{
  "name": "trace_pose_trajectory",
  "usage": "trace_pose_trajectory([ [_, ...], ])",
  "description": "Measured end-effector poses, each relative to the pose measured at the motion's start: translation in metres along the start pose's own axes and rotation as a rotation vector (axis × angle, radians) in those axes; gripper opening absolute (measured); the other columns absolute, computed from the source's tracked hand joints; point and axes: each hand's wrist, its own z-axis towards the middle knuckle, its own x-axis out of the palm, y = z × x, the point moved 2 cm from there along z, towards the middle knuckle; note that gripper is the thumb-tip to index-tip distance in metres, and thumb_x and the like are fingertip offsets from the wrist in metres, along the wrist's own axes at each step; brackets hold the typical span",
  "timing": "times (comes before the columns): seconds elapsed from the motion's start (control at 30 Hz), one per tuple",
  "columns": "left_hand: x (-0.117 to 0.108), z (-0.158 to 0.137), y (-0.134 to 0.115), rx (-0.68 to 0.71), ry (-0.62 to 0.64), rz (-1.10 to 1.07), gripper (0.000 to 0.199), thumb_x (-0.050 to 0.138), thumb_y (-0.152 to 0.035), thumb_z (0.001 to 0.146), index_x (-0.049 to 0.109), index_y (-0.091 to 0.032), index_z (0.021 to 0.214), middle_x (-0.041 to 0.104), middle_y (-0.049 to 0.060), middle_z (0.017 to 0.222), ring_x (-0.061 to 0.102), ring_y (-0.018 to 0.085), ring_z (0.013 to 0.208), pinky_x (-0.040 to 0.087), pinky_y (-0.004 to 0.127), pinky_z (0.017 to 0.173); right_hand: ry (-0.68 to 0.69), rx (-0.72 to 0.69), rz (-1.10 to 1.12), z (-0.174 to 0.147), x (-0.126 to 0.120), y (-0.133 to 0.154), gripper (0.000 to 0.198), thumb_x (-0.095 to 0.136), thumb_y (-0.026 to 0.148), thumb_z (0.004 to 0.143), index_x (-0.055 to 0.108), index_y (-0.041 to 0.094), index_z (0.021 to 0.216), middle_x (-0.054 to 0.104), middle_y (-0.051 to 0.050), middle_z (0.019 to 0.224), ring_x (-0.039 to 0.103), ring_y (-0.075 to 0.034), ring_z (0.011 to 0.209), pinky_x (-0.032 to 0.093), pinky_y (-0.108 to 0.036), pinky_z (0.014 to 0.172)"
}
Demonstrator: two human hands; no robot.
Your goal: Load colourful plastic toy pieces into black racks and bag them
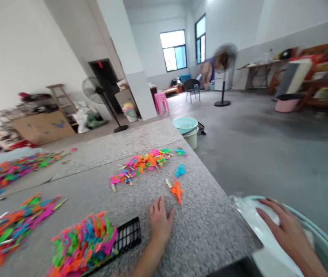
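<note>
Daylight enters through the far windows [173, 50] and fills the room evenly; it is bright, with soft, faint shadows; the panes glare white; motion blur smears the whole view, strongest at the right edge; the wide lens bends walls and the counter [204, 227].

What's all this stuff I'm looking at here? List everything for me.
stone table: one, grey speckled, foreground
plastic pieces: many, mixed bright colours, in several piles on the table
orange piece: one, just beyond the left hand
black tray: one, under the nearest pile
basin: one, pale green, beyond the table's far end
standing fans: two, on the floor
pink stool: one, by the pillar
left hand: flat on table
right hand: on a pale tub's rim
</note>
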Motion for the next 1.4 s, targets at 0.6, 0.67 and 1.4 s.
trace_pose_trajectory([
  [0.6,0.015,-0.004,0.001,-0.068,0.059,0.078,0.047,0.05,-0.027,0.092,0.053,-0.017,0.138,0.051,0.013,0.142,0.042,0.032,0.134,0.033,0.057,0.113,0.606,-0.293,-0.398,0.199,0.301,0.135,0.036,0.044,0.029,0.098,0.06,0.017,0.128,0.052,-0.016,0.141,0.054,-0.029,0.122,0.042,-0.039,0.101],
  [0.67,0.015,-0.003,0.0,-0.075,0.05,0.026,0.047,0.05,-0.027,0.093,0.052,-0.017,0.138,0.05,0.014,0.142,0.041,0.033,0.134,0.03,0.058,0.114,0.634,-0.337,-0.383,0.174,0.281,0.128,0.038,0.042,0.029,0.099,0.059,0.017,0.13,0.054,-0.017,0.138,0.056,-0.029,0.119,0.043,-0.039,0.099],
  [1.4,-0.044,-0.073,-0.014,-0.195,0.176,-0.954,0.041,0.029,-0.034,0.099,0.056,-0.01,0.12,0.071,0.01,0.084,0.065,0.016,0.06,0.052,0.025,0.054,0.914,-0.126,0.403,-0.031,0.161,0.188,0.042,0.071,0.058,0.07,0.072,0.028,0.098,0.074,-0.012,0.094,0.07,-0.033,0.085,0.06,-0.046,0.074],
])
